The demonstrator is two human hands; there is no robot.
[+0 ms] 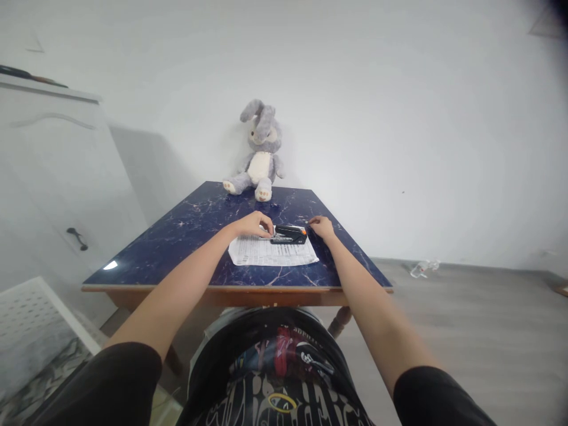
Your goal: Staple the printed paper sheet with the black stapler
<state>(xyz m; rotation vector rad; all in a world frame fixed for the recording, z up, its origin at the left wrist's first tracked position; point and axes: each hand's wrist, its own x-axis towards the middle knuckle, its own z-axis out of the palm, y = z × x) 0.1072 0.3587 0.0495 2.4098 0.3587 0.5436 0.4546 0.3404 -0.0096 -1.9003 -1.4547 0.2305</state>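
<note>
Stapler (290,234) on printed paper (275,255), blue tabletop (177,231) beneath. Left hand (254,225) at stapler's left end, right hand (325,227) just beside other; can't tell whether either pinches anything. Step looks like adjusting stapler's end; next move calls for steadying it.

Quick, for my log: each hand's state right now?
Left hand: at one end of the stapler; grip unclear.
Right hand: partly curled beside it; whether holding anything, unclear.

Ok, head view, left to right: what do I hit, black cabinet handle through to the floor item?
Black cabinet handle → left hand → black stapler → right hand → clear item on the floor.
</note>
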